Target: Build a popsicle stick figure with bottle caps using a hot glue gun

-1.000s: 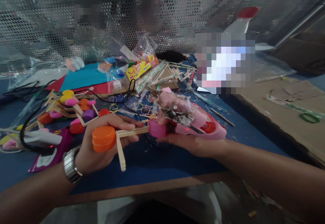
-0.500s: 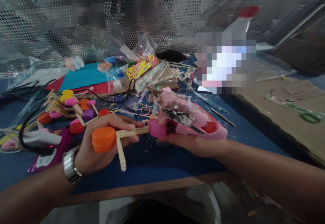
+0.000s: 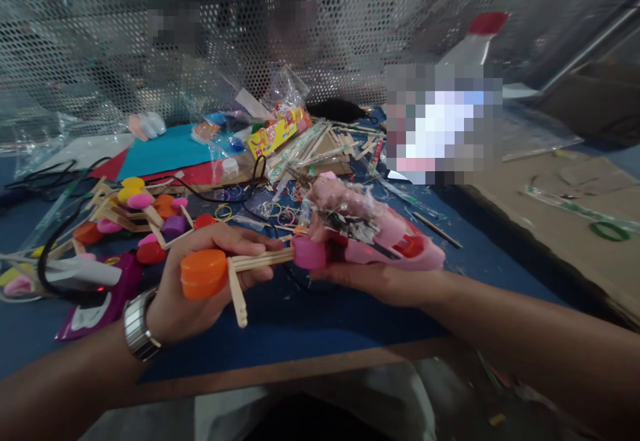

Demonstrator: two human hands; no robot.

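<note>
My left hand point(image 3: 195, 281), with a metal watch at its wrist, is closed around a bundle of wooden craft sticks point(image 3: 263, 260). Orange bottle caps point(image 3: 204, 274) are at the near end, where a short stick piece point(image 3: 237, 294) angles down. A pink bottle cap point(image 3: 309, 252) sits at the other end. My right hand point(image 3: 385, 284) is closed under what looks like a pink hot glue gun point(image 3: 415, 254), with a small red light and messy glue strands and foil on it. The right fingertips are at the pink cap; the gun partly hides that hand.
To the left lie a craft-stick and bottle-cap assembly point(image 3: 145, 211), a purple pack point(image 3: 107, 301) and black cables. Behind are coloured sheets point(image 3: 160, 151), a yellow box point(image 3: 277, 133) and loose sticks point(image 3: 325, 144). Cardboard point(image 3: 565, 208) lies at right; a perforated screen point(image 3: 350, 28) stands behind.
Hardly anything differs. The glue gun and my right hand have shifted very slightly left, and the sticks have tilted a little; both hands keep their hold.
</note>
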